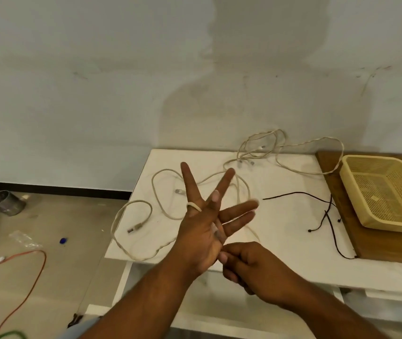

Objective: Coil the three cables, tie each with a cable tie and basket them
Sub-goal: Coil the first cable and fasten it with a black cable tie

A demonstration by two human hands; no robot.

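Note:
Several beige cables lie tangled on the white table (280, 241): one cable (131, 243) loops at the front left with a plug (135, 227), another cable (268, 148) sits at the back by the wall. My left hand (202, 223) is raised over the table with its fingers spread straight, and a turn of beige cable (193, 206) crosses the base of one finger. My right hand (241, 260) pinches the cable's end against the left palm. Thin black ties (317, 200) lie to the right. The yellow basket (356, 206) stands on a wooden board (388, 253).
The table's left and front edges drop to a tiled floor. Down there lie an orange cord (39, 267), a metal tin (6, 203), a plastic wrapper (25, 238) and a blue cap (63, 240). A white wall backs the table.

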